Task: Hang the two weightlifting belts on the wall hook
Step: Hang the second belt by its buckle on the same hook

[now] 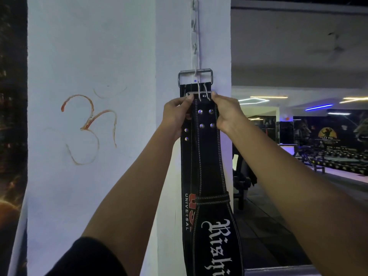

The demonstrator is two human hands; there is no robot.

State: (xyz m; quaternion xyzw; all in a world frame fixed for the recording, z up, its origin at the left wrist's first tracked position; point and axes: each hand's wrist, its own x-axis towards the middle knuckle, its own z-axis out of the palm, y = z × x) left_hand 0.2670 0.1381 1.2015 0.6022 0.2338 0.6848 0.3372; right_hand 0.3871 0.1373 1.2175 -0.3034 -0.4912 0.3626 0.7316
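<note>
While one black leather belt point(186, 156) hangs by its buckle point(195, 76) on the white wall hook point(196, 71) above, both hands' point(175, 114) point(227, 114) grip pinches the second black stitched belt's point(209, 156) buckle just below, strap vertical.

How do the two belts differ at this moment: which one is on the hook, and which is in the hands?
The rear belt, printed UNIVERSAL, hangs by its buckle on the wall hook. The front belt, with white gothic lettering, is gripped at its buckle end by the left hand and right hand, below the hook. Both are black and stitched.
</note>
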